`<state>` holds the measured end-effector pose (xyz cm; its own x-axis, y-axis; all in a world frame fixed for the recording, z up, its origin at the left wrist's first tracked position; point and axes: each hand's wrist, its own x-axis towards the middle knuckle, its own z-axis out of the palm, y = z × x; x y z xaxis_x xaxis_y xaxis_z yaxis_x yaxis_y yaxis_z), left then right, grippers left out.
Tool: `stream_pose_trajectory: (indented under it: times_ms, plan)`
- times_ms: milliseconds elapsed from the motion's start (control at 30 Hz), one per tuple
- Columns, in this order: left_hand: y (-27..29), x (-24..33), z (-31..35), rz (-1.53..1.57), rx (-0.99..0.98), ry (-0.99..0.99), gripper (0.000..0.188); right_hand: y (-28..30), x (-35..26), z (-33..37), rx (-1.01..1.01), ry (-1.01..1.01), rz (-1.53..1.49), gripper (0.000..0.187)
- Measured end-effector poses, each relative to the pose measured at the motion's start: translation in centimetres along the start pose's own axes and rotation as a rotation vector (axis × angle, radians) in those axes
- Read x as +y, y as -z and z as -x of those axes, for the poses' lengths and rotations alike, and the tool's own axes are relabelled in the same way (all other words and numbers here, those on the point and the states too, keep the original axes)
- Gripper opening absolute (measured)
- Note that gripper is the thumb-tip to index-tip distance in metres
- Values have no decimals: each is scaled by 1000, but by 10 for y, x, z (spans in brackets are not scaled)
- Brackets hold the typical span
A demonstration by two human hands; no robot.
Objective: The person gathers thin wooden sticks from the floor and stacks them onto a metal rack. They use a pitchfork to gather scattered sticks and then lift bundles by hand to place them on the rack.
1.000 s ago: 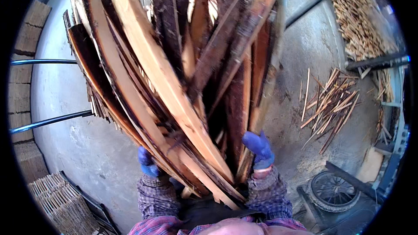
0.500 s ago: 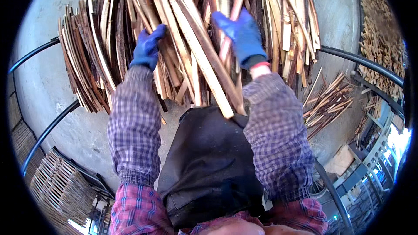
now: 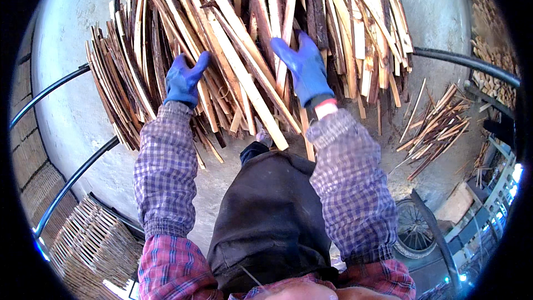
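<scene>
Now that the wooden strips [image 3: 242, 81] lay lower, left hand [image 3: 185, 81] and right hand [image 3: 307, 72] spread wide over them — apparently free of load.

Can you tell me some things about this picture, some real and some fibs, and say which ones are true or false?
1. The left hand and the right hand both wear blue gloves. True.
2. The two hands are clasped together. False: they are apart, with long wood pieces between them.
3. A smaller heap of sticks lies on the floor toward the picture's right side. True.
4. The spoked wheel is at the upper left. False: it is at the lower right.
5. The forearm sleeves are plain green. False: they have purple and pale checks.
</scene>
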<state>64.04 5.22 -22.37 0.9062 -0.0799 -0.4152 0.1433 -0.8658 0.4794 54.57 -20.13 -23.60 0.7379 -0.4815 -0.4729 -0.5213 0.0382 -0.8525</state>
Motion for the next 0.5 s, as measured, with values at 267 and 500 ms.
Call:
stream_pose_trajectory:
  times_ms: [267, 500]
  plan:
    - [-79, -67, 170, 642, 15, -14, 35, 119, 143, 176, 37, -245, -502, 57]
    - [-278, -108, 293, 391, -298, 182, 26, 218, 320, 320, 285, -578, -293, 40]
